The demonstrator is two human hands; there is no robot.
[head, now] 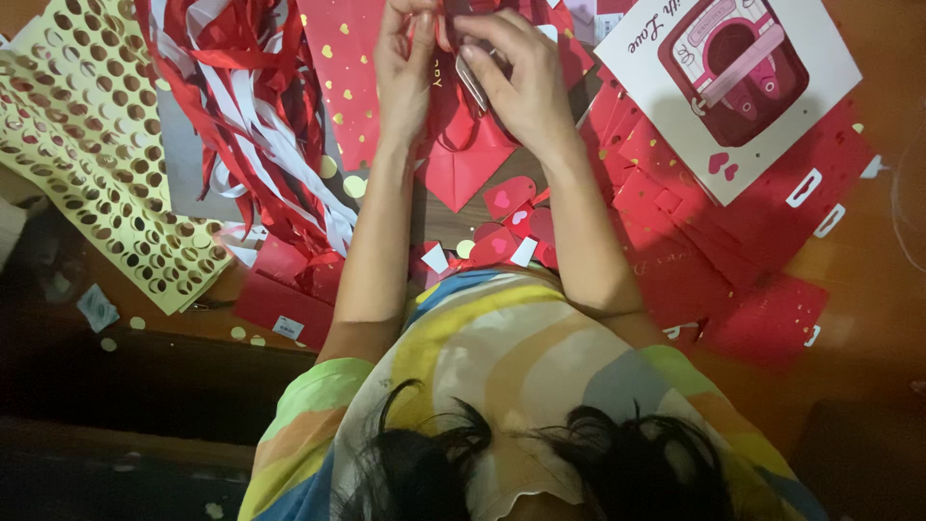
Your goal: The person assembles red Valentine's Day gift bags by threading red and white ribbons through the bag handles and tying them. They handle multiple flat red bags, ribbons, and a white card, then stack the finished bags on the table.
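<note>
My left hand (405,68) and my right hand (516,82) meet at the top of the view, both pinching the upper edge of a red folded paper bag (463,159) whose pointed lower corner hangs down between my wrists. A thin red ribbon loop (442,34) sits between my fingertips. Under my right fingers lies a slim silvery object (472,85); what it is cannot be told. My striped, multicoloured shirt and my dark hair fill the bottom of the view.
A yellow sheet punched full of round holes (87,145) lies at the left beside a heap of red and white ribbon strips (256,125). Red heart cutouts (511,217) lie below the bag. A white picture card (733,82) tops flat red bags (743,260) on the brown table (873,289).
</note>
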